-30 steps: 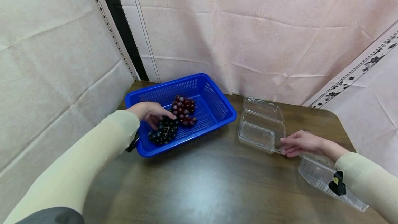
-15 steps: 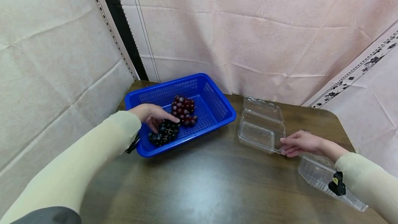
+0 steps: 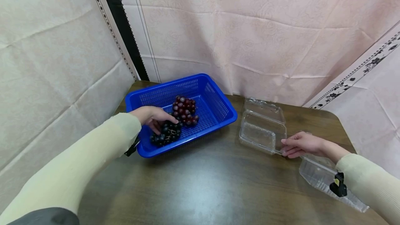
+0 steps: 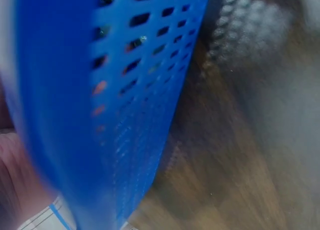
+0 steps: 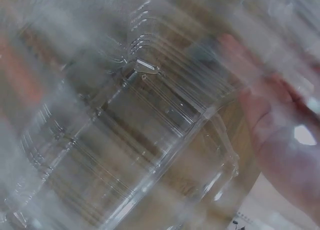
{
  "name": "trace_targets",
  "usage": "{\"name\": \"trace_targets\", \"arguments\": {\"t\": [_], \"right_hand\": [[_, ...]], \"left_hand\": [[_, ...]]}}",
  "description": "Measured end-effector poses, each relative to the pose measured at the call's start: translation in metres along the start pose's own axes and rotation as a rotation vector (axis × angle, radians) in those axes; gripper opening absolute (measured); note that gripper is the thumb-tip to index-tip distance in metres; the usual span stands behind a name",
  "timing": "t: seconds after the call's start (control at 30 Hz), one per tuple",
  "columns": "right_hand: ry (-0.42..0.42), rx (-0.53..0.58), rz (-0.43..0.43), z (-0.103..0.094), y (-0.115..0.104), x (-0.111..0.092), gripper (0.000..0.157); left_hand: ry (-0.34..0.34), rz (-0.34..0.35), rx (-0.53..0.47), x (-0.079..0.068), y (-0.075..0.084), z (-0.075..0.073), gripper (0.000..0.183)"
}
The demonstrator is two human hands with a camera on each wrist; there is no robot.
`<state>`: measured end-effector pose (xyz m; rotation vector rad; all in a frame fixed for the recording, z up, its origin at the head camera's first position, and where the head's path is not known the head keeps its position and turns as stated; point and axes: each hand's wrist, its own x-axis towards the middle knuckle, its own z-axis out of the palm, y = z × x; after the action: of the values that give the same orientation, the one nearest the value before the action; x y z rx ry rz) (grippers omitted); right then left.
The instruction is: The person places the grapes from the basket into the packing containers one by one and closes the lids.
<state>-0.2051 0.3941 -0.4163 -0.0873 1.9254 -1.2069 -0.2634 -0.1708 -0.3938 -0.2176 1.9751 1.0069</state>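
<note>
1. Black grapes (image 3: 165, 137) lie in the basket (image 3: 218, 103), likely soft and easily bruised; we should cradle them from below.
2. Our left grip (image 3: 156, 115) curls around them.
3. Our right grip (image 3: 301, 144) pinches a corner of the box (image 3: 257, 133), probably flimsy.

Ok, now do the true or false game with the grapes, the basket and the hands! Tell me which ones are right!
1. The left grip is down inside the blue basket. True.
2. All the grapes are green. False: there are dark grapes and red grapes.
3. A clear box lies open on the table. True.
4. Both grips are inside the basket. False: the right grip is at a corner of the clear box.
5. The left grip touches the dark grapes. True.
6. The red grapes are in the clear box. False: they lie in the blue basket.
</note>
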Motion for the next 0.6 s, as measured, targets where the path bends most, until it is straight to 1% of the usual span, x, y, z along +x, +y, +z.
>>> {"name": "trace_targets", "arguments": {"t": [0.1, 0.3, 0.6], "right_hand": [[-0.007, 0.001, -0.004, -0.0001, 0.0002, -0.0004, 0.05], [-0.011, 0.004, -0.009, 0.0002, 0.0, -0.0002, 0.05], [-0.016, 0.021, -0.008, 0.0013, 0.001, -0.0003, 0.051]], "left_hand": [[-0.026, 0.004, -0.002, 0.0007, -0.0018, -0.0015, 0.087], [-0.053, 0.029, 0.012, 0.0024, -0.0029, -0.0003, 0.094], [-0.088, 0.086, -0.012, 0.0031, -0.0032, -0.0005, 0.084]]}}
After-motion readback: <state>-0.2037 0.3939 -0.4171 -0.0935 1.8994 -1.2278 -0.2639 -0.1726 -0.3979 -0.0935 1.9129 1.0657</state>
